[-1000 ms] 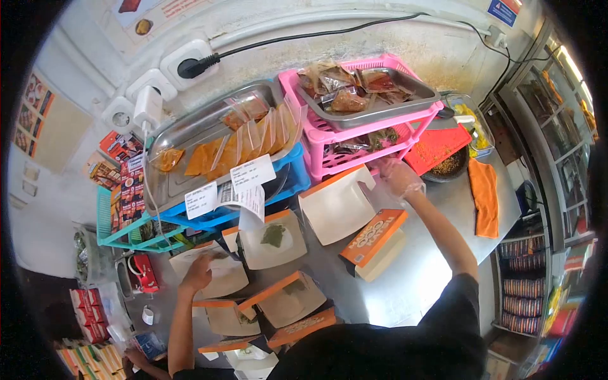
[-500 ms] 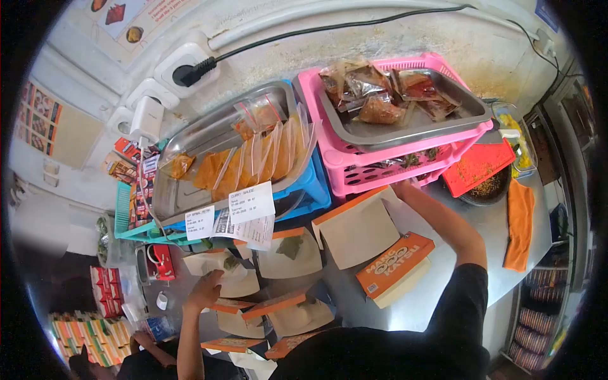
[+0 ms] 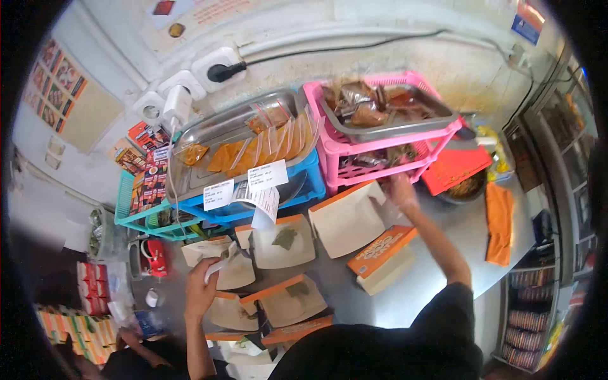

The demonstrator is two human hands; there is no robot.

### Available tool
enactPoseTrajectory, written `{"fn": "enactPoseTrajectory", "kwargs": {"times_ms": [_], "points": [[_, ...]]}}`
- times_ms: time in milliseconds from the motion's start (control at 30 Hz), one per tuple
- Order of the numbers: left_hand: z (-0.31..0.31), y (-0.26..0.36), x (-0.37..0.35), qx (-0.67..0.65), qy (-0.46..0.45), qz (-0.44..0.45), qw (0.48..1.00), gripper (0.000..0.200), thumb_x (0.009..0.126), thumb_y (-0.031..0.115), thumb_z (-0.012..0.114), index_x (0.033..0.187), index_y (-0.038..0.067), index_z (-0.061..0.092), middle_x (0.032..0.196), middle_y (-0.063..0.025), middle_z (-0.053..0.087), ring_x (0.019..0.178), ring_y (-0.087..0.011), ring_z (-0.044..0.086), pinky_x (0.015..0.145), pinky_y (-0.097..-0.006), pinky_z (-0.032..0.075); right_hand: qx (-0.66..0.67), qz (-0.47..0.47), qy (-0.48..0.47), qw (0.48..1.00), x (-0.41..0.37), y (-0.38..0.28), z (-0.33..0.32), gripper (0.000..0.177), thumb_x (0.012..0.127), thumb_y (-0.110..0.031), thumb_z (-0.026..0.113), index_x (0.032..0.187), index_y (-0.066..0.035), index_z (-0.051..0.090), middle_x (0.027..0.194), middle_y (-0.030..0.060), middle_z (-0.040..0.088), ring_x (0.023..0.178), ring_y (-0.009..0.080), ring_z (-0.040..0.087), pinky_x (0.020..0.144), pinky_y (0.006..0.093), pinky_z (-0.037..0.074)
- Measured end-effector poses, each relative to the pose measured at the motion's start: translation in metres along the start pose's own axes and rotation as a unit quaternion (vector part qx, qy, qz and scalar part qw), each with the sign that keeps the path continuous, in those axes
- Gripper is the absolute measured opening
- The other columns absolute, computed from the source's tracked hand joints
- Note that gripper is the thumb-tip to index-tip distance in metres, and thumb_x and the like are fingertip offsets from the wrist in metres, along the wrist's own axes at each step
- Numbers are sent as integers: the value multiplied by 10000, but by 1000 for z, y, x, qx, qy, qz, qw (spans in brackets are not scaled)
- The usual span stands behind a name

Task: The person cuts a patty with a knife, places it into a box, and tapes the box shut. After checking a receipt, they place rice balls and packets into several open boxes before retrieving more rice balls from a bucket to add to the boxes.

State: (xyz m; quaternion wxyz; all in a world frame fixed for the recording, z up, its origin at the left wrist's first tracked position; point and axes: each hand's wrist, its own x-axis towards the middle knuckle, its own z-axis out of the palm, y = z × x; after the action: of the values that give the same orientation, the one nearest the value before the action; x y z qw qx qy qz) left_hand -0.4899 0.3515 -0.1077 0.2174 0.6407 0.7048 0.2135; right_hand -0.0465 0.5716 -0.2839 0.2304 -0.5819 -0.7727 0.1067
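Observation:
My left hand (image 3: 199, 292) is closed on a thin white piece (image 3: 217, 267), its material unclear, over an open paper food box (image 3: 239, 275). Another open box (image 3: 301, 254) beside it holds a flat green piece (image 3: 285, 238). More open boxes with orange edges, such as this one (image 3: 278, 311), stand nearer to me. My right hand (image 3: 400, 193) reaches to the lower opening of the pink basket (image 3: 373, 172), its fingertips hidden there. Just below the right hand are a large open box (image 3: 348, 221) and an orange lettered box flap (image 3: 382, 252).
A metal tray of orange sauce bags (image 3: 209, 136) rests on a blue basket (image 3: 310, 177). Another tray with bags (image 3: 392, 130) tops the pink basket. A red board (image 3: 453, 168) overlaps a dark bowl; an orange cloth (image 3: 499, 221) lies right. Another person's arm (image 3: 142, 348) shows lower left.
My left hand has risen slightly from the box and now grips a thin white piece. My right hand stays by the pink basket's lower opening. The view has shifted.

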Motion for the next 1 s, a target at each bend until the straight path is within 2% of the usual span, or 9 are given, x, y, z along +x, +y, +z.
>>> {"fn": "enactPoseTrajectory", "kwargs": {"times_ms": [133, 167, 233, 333, 400, 467, 633, 900, 1000], "points": [[34, 41, -28, -366, 151, -49, 917, 223, 886, 144, 520, 1003, -36, 580, 914, -67, 618, 818, -118, 549, 713, -277, 447, 211, 192, 110, 952, -36, -10, -30, 300, 760, 7, 502, 1043, -44, 587, 891, 117, 635, 844, 188, 614, 770, 289, 476], [46, 47, -32, -405, 145, -14, 902, 286, 911, 219, 508, 1030, -29, 586, 915, -53, 613, 766, -108, 533, 711, -257, 439, 547, 124, 120, 819, -42, -27, -40, 291, 772, -3, 503, 1052, 4, 581, 930, 65, 645, 855, 129, 594, 768, 256, 484], [64, 77, -38, -554, 77, -88, 824, 245, 896, 232, 522, 1039, 50, 604, 938, -31, 601, 792, -107, 540, 702, -234, 428, 449, 102, 87, 884, -71, -83, -95, 338, 782, 10, 477, 1115, 46, 528, 1001, 82, 633, 899, 151, 597, 813, 250, 479], [131, 86, -43, -755, -37, -78, 650, 366, 894, 294, 516, 1200, 105, 445, 1164, -37, 495, 1096, -177, 470, 861, -438, 450, 585, 115, 2, 803, -111, -159, -131, 345, 767, 16, 496, 1111, 26, 523, 1067, 116, 590, 956, 187, 583, 838, 287, 479], [147, 97, -58, -809, -64, -122, 571, 385, 891, 309, 521, 1204, 105, 427, 1157, -49, 498, 1090, -193, 481, 888, -470, 441, 551, 119, -85, 822, -143, -237, -149, 208, 798, -69, 533, 1002, -30, 535, 844, -9, 556, 699, 71, 514, 636, 221, 440], [137, 97, -86, -880, -154, -105, 437, 353, 866, 289, 581, 1131, 83, 475, 1087, -24, 512, 1014, -140, 502, 866, -318, 440, 527, 129, -121, 831, -180, -283, -127, 199, 787, -52, 542, 985, -30, 535, 834, 1, 547, 706, 74, 512, 632, 221, 437], [143, 48, -164, -774, 54, -153, 612, 288, 888, 190, 551, 1105, 13, 487, 994, -51, 557, 907, -134, 554, 797, -285, 466, 245, 25, 1, 969, -256, -368, -74, 248, 724, 5, 610, 963, -31, 553, 875, 80, 551, 779, 164, 551, 656, 269, 449], [142, -39, -282, -805, -92, -346, 473, 260, 879, 230, 558, 1034, 27, 507, 921, -72, 582, 833, -181, 609, 726, -364, 536, 513, 363, -79, 774, -339, -367, -10, 176, 866, -84, 545, 1025, -17, 579, 830, 43, 591, 707, 94, 542, 593, 227, 455], [126, -74, -300, -798, -108, -370, 463, 263, 873, 269, 559, 1027, 59, 521, 939, -73, 565, 867, -214, 590, 788, -425, 524, 458, 278, -92, 839, -332, -350, 5, 190, 862, -77, 539, 1040, -20, 574, 842, 45, 610, 687, 80, 537, 564, 210, 447]]}}
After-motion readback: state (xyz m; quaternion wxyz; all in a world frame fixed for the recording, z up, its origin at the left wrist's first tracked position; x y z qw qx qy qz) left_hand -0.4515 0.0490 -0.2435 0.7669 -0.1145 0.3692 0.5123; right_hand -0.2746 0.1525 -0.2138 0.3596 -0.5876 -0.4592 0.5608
